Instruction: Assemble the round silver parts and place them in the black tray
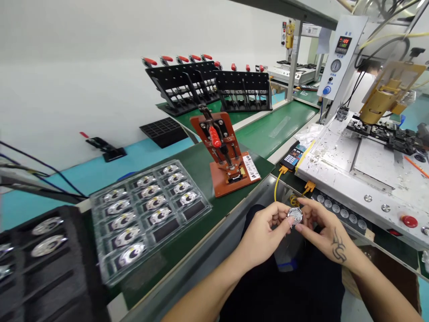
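Note:
A small round silver part [295,215], like a watch case with faint markings on its face, is held up above my lap. My left hand [271,227] pinches its left edge between thumb and bent fingers. On the opposite edge, the thumb and forefinger of my right hand [318,229] grip the same part. To the left lies a clear plastic tray [186,222] with several oval silver pieces in its compartments. A brown clamp fixture [221,184] with a red handle [215,136] stands behind that tray's right side.
A black foam tray [45,288] with oval metal pieces is at far left. On the right stands a white machine [338,165] with a brass-coloured head [375,105] and a red button [409,221]. A keypad [292,156] and a strip of round pieces [338,210] lie beside it. Black clamp fixtures [243,89] stand behind.

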The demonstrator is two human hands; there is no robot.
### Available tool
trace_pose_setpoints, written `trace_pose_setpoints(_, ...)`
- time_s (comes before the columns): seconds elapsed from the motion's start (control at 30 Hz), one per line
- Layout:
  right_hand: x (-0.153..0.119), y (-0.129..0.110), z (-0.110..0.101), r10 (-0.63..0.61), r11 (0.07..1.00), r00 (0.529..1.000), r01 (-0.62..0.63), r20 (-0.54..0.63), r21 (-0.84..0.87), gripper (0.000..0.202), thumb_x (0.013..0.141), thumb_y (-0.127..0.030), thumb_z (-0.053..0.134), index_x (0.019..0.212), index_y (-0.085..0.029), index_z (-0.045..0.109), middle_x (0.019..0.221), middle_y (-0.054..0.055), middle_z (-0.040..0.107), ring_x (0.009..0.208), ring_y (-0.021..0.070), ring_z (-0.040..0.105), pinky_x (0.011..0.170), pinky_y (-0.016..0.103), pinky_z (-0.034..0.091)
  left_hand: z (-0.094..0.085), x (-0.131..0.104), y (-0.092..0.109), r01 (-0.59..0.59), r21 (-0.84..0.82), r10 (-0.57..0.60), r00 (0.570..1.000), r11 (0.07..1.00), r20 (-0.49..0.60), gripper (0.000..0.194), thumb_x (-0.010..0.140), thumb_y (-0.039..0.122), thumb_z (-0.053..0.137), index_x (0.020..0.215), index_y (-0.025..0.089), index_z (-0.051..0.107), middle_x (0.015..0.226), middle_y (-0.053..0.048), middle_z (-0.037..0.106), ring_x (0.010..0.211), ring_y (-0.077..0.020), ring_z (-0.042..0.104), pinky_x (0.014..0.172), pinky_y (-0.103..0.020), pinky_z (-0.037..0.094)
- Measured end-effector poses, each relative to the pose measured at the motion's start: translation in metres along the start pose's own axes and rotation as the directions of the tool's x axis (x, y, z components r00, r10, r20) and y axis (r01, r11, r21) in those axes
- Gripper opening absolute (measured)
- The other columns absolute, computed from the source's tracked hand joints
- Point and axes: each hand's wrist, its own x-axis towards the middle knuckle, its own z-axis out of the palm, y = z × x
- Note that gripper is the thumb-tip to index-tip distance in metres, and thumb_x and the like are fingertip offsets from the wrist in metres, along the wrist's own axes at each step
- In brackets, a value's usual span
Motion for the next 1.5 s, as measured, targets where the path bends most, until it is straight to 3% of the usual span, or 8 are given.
trace_pose_setpoints(0.3, 0.027, -0.007, -0.015, -0.430, 0.755, 0.887, 0.454, 0.166, -0.473, 0.048, 0.103, -0.019, 0.066, 0.149, -0.025, 0.054, 0.115, 0.010, 0.072, 0.100, 0.0230, 0.073, 0.088, 0.036, 0.061, -0.032, -0.003, 0.041, -0.255, 0.301, 0.272, 0.962, 0.919, -0.014, 0.018, 0.100, 0.036, 0.070, 0.110, 0.021, 0.073, 0.098, -0.006, 0.078, 0.082, -0.0184, 0.072, 0.078, -0.032, 0.059)
trace_pose_setpoints(0.5, 0.049, -0.014, -0.024, -0.377, 0.842, 0.926, 0.329, -0.030, -0.427, 0.035, 0.097, -0.029, 0.071, 0.131, -0.024, 0.064, 0.089, 0.002, 0.068, 0.074, 0.0176, 0.065, 0.067, 0.029, 0.057, -0.119, 0.040, 0.103, -0.558, 0.746, 0.875, 0.478, 0.365, -0.070, 0.027, 0.104, 0.042, 0.058, 0.088, 0.023, 0.068, 0.088, -0.006, 0.073, 0.088, -0.0223, 0.067, 0.088, -0.041, 0.055)
trace_pose_setpoints(0.67, 0.054, -0.014, -0.026, -0.305, 0.904, 0.946, 0.253, -0.105, -0.344, 0.032, 0.093, -0.035, 0.074, 0.123, -0.025, 0.067, 0.089, 0.003, 0.070, 0.071, 0.0195, 0.065, 0.066, 0.031, 0.056, -0.142, 0.068, 0.114, -0.497, 0.830, 0.654, 0.720, 0.254, 0.230, 0.055, 0.103, 0.046, 0.054, 0.055, 0.025, 0.039, 0.056, 0.000, 0.046, 0.063, -0.0197, 0.052, 0.080, -0.040, 0.050)
trace_pose_setpoints(0.83, 0.087, -0.017, -0.009, -0.255, 0.948, 0.963, 0.232, -0.085, -0.219, 0.033, 0.093, -0.036, 0.074, 0.123, -0.023, 0.066, 0.079, 0.000, 0.064, 0.065, 0.0179, 0.061, 0.060, 0.031, 0.051, -0.148, 0.097, 0.165, -0.549, 0.709, 0.843, 0.525, 0.443, -0.120, 0.040, 0.108, 0.049, 0.051, 0.077, 0.024, 0.052, 0.072, 0.000, 0.055, 0.067, -0.0163, 0.054, 0.073, -0.033, 0.049)
trace_pose_setpoints(0.97, 0.113, -0.009, 0.006, -0.227, 0.956, 0.973, 0.217, -0.027, -0.198, 0.033, 0.093, -0.039, 0.073, 0.121, -0.021, 0.067, 0.075, -0.001, 0.062, 0.064, 0.0173, 0.059, 0.060, 0.031, 0.048, -0.195, 0.110, 0.189, -0.498, 0.669, 0.808, 0.518, 0.552, -0.282, 0.029, 0.108, 0.043, 0.053, 0.121, 0.017, 0.058, 0.115, -0.012, 0.070, 0.094, -0.0196, 0.069, 0.088, -0.035, 0.054)
trace_pose_setpoints(1.07, 0.114, 0.011, 0.010, -0.194, 0.959, 0.981, 0.184, -0.023, -0.216, 0.034, 0.094, -0.041, 0.071, 0.121, -0.020, 0.067, 0.076, -0.001, 0.061, 0.063, 0.0164, 0.054, 0.059, 0.030, 0.046, -0.228, 0.087, 0.153, -0.173, 0.756, 0.703, 0.538, 0.632, -0.465, 0.036, 0.105, 0.040, 0.057, 0.130, 0.015, 0.059, 0.123, -0.017, 0.071, 0.106, -0.0260, 0.069, 0.098, -0.040, 0.052)
trace_pose_setpoints(1.23, 0.127, 0.044, 0.023, -0.185, 0.963, 0.981, 0.191, 0.052, -0.189, 0.035, 0.096, -0.039, 0.070, 0.125, -0.019, 0.065, 0.080, 0.000, 0.060, 0.066, 0.0167, 0.055, 0.063, 0.030, 0.047, -0.218, 0.044, 0.048, 0.118, 0.703, 0.220, 0.902, 0.701, -0.371, 0.017, 0.092, 0.030, 0.067, 0.087, 0.017, 0.076, 0.080, -0.006, 0.077, 0.075, -0.0239, 0.071, 0.074, -0.033, 0.056)
trace_pose_setpoints(1.5, 0.196, 0.067, 0.064, -0.240, 0.924, 0.954, 0.281, 0.181, -0.259, 0.029, 0.080, -0.028, 0.072, 0.108, -0.021, 0.071, 0.078, -0.001, 0.057, 0.069, 0.0169, 0.055, 0.069, 0.030, 0.046, -0.182, 0.076, -0.008, 0.143, 0.697, 0.083, 0.957, 0.702, -0.279, 0.025, 0.073, 0.029, 0.084, 0.095, 0.018, 0.077, 0.072, -0.002, 0.072, 0.072, -0.0236, 0.070, 0.066, -0.028, 0.048)
